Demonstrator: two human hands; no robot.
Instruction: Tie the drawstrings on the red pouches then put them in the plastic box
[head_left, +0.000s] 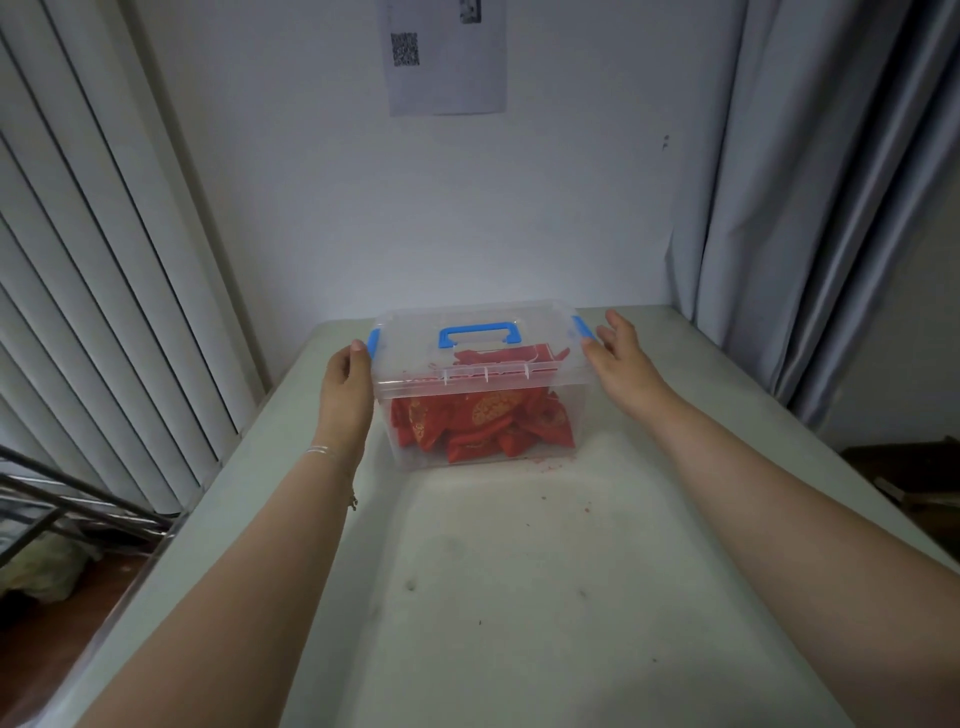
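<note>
A clear plastic box (488, 452) with a lid, a blue handle (480, 333) and blue side clips stands at the far end of the table. Several red pouches (483, 421) with gold patterns lie heaped inside it. My left hand (347, 379) rests against the box's left side, with the thumb at the left clip. My right hand (621, 358) is at the right side by the right clip, fingers straight and spread, holding nothing.
The white table (498, 571) runs from the box toward me, with small red specks on it. A wall with a printed sheet (447, 57) rises behind. Blinds and a metal rack (67, 504) are at the left, a grey curtain (810, 208) at the right.
</note>
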